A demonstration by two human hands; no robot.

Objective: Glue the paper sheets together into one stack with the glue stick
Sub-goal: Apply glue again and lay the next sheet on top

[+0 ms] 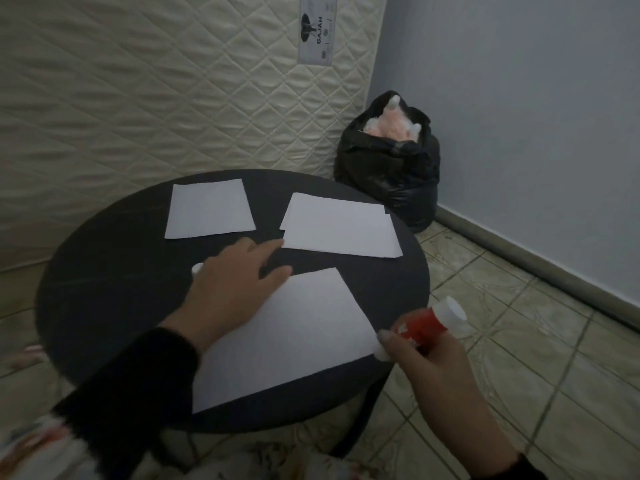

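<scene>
On the round black table (114,292) lie white paper sheets. The nearest sheet (304,330) is in front of me, and my left hand (232,289) rests flat on its left part, fingers spread. A single sheet (209,209) lies at the back left. Two overlapping sheets (341,226) lie at the back right. My right hand (433,368) holds the red glue stick (424,327) tilted, its white tip touching the nearest sheet's right edge. A small white cap (197,269) peeks out behind my left hand.
A quilted mattress (156,91) leans upright behind the table. A black plastic bag (391,168) with something pink and fluffy stands in the corner by the blue wall. Tiled floor (519,358) lies to the right of the table.
</scene>
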